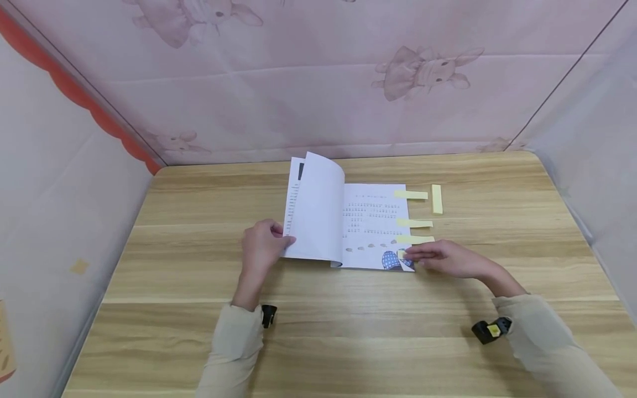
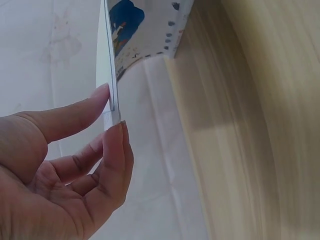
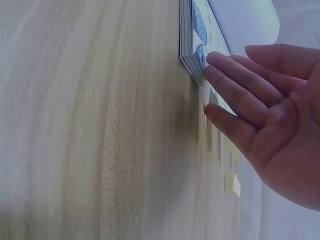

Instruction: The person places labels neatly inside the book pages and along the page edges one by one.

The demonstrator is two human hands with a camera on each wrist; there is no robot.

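An open book (image 1: 318, 215) lies on the wooden table, printed text on its right page (image 1: 368, 210). My left hand (image 1: 261, 246) pinches the raised left-hand leaves at their lower outer corner, thumb on one side and fingers on the other, as the left wrist view shows. At the right page's lower corner, my right hand (image 1: 450, 260) has its fingers extended, the tips at a small yellow sticky strip (image 1: 401, 255) partly hidden by them. Several yellow strips stick out past the right edge, among them a top strip (image 1: 411, 194) and a middle strip (image 1: 414, 223).
A pad of yellow sticky strips (image 1: 437, 199) lies on the table (image 1: 338, 337) right of the book. Behind the table hangs a pink curtain (image 1: 308, 105) with rabbit prints. Black wrist cameras sit on both sleeves, the right one (image 1: 490, 330) near the forearm.
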